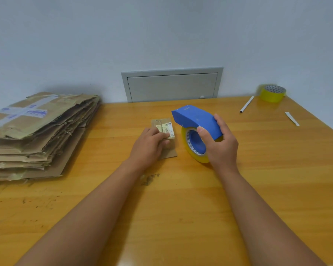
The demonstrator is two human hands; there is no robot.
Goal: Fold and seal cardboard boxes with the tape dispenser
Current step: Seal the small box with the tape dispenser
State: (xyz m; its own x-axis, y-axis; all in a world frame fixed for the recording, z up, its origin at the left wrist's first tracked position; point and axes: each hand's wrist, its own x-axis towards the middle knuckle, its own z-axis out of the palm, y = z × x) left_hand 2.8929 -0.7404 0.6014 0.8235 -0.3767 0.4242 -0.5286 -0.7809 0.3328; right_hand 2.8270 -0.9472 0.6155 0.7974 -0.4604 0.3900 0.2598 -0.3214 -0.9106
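Head view: the right hand (220,145) was clamped on the blue tape dispenser (197,120) near the table's (181,217) middle. Just beside it, the left hand (148,145) pressed flat, fingers together, on a small cardboard box (166,129). Flattened cardboard (37,135) was stacked at the left edge.

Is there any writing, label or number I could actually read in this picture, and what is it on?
None can be read.
Small cardboard box: white label with a barcode and print, too small.
Stack of flattened cardboard boxes: blue print on the tape, blurred.
Blue tape dispenser: faint mark on top, illegible.
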